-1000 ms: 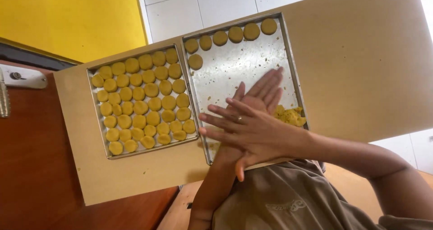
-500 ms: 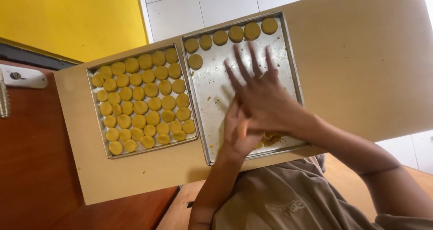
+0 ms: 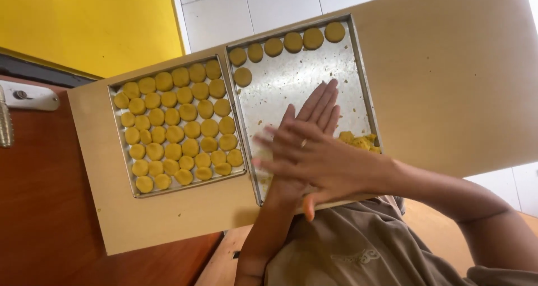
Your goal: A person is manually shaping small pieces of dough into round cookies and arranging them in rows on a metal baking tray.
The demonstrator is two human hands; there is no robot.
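Observation:
My left hand (image 3: 318,104) and my right hand (image 3: 322,158) are pressed palm to palm over the right metal tray (image 3: 297,73). The right hand, wearing a ring, lies crosswise on top, and its fingers point left. Anything between the palms is hidden. A lump of yellow dough (image 3: 358,141) lies on this tray just right of my hands. A row of round yellow dough pieces (image 3: 291,41) runs along its far edge, with one more piece (image 3: 242,76) below it. The left metal tray (image 3: 133,194) is filled with several rows of the same rounds.
Both trays sit on a beige board (image 3: 448,84). A red-brown surface (image 3: 45,218) lies to the left, with a white fitting (image 3: 31,96) on it. A yellow wall (image 3: 84,22) and white tiles (image 3: 235,11) lie beyond. My brown shirt (image 3: 358,247) fills the bottom.
My right hand slid forward across the left palm and has come back, so its fingers now point left again. The left hand's fingertips show once more above it. The trays have not moved.

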